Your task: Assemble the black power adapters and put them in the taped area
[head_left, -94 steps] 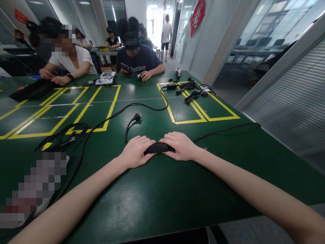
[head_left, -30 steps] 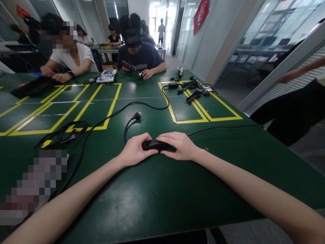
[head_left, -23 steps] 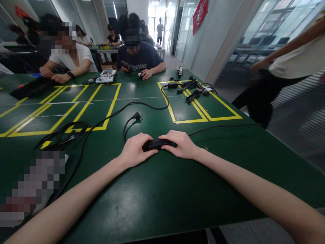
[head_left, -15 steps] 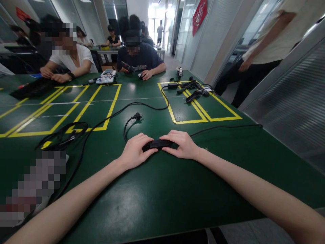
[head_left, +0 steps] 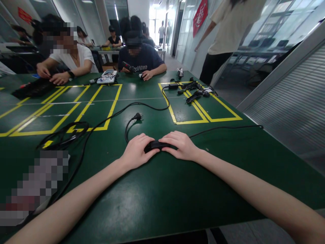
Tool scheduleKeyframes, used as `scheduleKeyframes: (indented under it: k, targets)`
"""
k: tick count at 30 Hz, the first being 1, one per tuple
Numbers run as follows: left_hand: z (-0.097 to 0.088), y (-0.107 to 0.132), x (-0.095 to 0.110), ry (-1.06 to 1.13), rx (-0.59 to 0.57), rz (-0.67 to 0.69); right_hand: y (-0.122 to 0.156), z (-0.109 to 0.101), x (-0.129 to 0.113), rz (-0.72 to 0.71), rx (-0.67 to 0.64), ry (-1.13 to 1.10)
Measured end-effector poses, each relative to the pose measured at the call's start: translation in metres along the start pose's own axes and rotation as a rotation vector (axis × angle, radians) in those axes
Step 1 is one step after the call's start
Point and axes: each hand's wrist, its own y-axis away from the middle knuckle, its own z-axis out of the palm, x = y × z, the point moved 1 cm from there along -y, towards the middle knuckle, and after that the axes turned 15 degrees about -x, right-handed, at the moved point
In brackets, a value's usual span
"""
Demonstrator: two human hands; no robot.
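Note:
A black power adapter brick [head_left: 154, 145] lies on the green table [head_left: 157, 196] just in front of me. My left hand [head_left: 135, 151] covers its left end with fingers curled round it. My right hand [head_left: 180, 145] grips the right end, fingers laid over the top. One black cable runs from the brick leftwards in a loop to a plug [head_left: 137, 117]. Another cable [head_left: 225, 128] leads off to the right edge of the table.
Yellow tape boxes mark the table; the right box [head_left: 203, 112] holds black tools and cords [head_left: 194, 89]. A cable bundle [head_left: 63, 134] lies at left. Two seated people work at the far side, with a white device [head_left: 106, 78] between them. A person [head_left: 225, 37] walks past at right.
Both hands stay on the adapter, shifting their grip only slightly. A person has walked from the right edge along the table's right side toward the far corridor.

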Motion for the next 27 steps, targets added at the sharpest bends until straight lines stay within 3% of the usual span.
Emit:
scheduleKeyframes:
  k: [12, 16, 19, 22, 24, 27]
  targets:
    - [0.000, 0.001, -0.003, 0.056, 0.018, -0.035, -0.001, -0.002, -0.004, -0.010, -0.211, 0.177]
    - [-0.001, 0.001, -0.003, 0.048, 0.077, -0.038, 0.001, 0.003, 0.000, 0.035, -0.194, 0.102]
    - [-0.004, 0.003, 0.002, -0.062, 0.237, 0.016, 0.003, -0.002, 0.010, 0.104, -0.082, -0.008]
    - [-0.006, 0.004, 0.006, -0.149, 0.338, 0.055, 0.008, -0.017, 0.029, 0.265, 0.119, -0.112]
    - [-0.005, 0.004, 0.006, -0.165, 0.330, 0.049, 0.015, -0.031, 0.049, 0.389, 0.293, -0.148]
    - [0.000, 0.002, 0.003, -0.152, 0.179, 0.028, 0.033, -0.053, 0.085, 0.540, 0.554, -0.219]
